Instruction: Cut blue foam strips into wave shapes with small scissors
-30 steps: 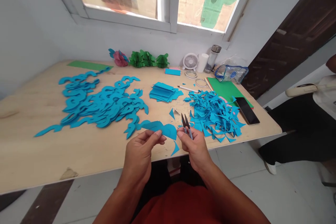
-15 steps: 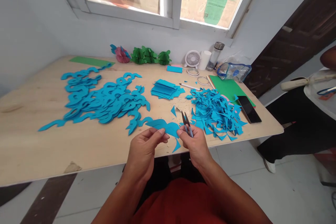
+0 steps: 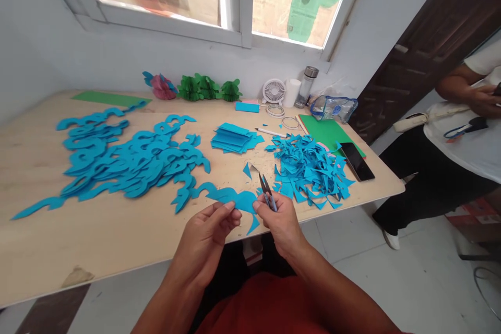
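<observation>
Between my hands, near the table's front edge, is a curved blue paper cutout (image 3: 245,200). The fingers of my left hand (image 3: 209,229) pinch its left part. My right hand (image 3: 279,219) is closed around small thread snips (image 3: 267,192), blades pointing up and away, while its thumb and finger pinch the paper's right end. A pointed blue scrap (image 3: 253,225) hangs or lies just below the paper; I cannot tell which. Left of my hands spreads a heap of wavy blue cutouts (image 3: 129,159). To the right lies a pile of blue paper scraps (image 3: 309,167).
Folded blue paper pieces (image 3: 234,138) lie mid-table beside a white pencil (image 3: 271,132). A phone (image 3: 357,160) and green sheets (image 3: 329,133) lie at right. Along the back stand green paper ornaments (image 3: 199,87), a fan (image 3: 273,92) and a bottle (image 3: 307,86). Another person (image 3: 462,125) stands at right.
The view has shifted, so the table contents appear further left. My hands keep the same hold on the blue paper and snips. More of the other person, including their hands, is visible.
</observation>
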`<state>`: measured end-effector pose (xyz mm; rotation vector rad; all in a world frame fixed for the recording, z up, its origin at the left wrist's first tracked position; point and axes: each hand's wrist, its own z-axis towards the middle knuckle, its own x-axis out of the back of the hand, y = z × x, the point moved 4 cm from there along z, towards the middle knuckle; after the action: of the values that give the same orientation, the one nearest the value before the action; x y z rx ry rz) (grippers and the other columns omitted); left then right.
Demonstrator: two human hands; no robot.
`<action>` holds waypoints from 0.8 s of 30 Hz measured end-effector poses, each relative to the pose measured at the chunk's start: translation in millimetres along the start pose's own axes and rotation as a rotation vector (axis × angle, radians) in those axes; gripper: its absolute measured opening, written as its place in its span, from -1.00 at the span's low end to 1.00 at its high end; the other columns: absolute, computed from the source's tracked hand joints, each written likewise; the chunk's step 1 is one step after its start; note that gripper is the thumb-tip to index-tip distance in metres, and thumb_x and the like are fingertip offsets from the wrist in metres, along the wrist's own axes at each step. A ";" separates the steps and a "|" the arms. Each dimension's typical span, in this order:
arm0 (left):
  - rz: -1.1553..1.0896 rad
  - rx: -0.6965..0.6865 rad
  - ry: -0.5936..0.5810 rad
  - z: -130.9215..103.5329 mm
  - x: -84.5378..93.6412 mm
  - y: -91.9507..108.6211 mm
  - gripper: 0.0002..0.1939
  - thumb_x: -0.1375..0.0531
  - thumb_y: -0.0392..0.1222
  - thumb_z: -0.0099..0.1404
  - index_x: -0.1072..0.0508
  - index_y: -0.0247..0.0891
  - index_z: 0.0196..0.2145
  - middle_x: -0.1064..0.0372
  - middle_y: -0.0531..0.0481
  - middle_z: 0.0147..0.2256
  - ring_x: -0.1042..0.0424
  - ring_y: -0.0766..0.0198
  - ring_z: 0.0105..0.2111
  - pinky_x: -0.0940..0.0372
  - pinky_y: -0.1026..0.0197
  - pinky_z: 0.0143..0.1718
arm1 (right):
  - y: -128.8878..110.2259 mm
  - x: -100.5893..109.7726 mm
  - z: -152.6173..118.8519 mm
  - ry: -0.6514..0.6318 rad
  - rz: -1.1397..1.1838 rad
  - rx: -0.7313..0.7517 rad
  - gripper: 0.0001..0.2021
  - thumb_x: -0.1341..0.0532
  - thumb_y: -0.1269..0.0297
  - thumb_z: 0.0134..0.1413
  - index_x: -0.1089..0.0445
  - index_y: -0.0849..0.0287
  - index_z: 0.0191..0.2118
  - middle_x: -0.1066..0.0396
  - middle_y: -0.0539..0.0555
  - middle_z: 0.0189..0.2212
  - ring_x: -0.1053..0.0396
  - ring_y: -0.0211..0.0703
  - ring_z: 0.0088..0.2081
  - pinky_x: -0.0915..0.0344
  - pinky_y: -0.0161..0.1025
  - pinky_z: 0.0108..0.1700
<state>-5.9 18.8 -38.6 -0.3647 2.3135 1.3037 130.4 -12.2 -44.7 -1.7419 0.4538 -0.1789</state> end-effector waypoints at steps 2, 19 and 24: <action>-0.004 0.003 -0.016 0.1 0.4 -1.2 -0.76 -0.46 -0.19 -0.12 -0.46 -0.26 -0.65 -0.40 0.07 -0.62 -0.35 0.36 -0.52 -0.31 0.33 -0.40 | -0.1 0.6 -0.5 0.009 0.003 0.001 -0.84 -0.28 0.26 -0.16 -0.30 0.18 -0.56 0.01 -0.16 -0.66 0.15 -0.36 -0.59 0.22 -0.30 -0.56; 0.018 -0.152 0.145 0.0 13.7 9.7 -0.76 -0.47 -0.17 -0.23 -0.47 -0.24 -0.69 -0.35 0.11 -0.64 -0.31 0.34 -0.52 -0.28 0.32 -0.40 | -32.9 97.1 20.1 0.392 0.560 0.198 -0.74 -0.36 0.09 -0.09 -0.37 0.18 -0.45 0.08 -0.25 -0.74 0.26 -0.43 -0.71 0.24 -0.37 -0.68; 0.014 -0.182 0.103 -2.4 7.7 8.5 -0.76 -0.45 -0.17 -0.17 -0.45 -0.24 -0.70 -0.33 0.11 -0.65 -0.31 0.34 -0.52 -0.27 0.32 -0.40 | -14.0 37.0 7.2 0.054 0.414 0.006 -0.71 -0.41 0.13 -0.14 -0.44 0.25 -0.38 0.16 -0.27 -0.73 0.33 -0.45 -0.68 0.35 -0.35 -0.65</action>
<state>-16.9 21.1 -35.2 -0.4864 2.2896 1.5409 169.5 -18.1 -37.4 -1.6020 0.8400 0.0691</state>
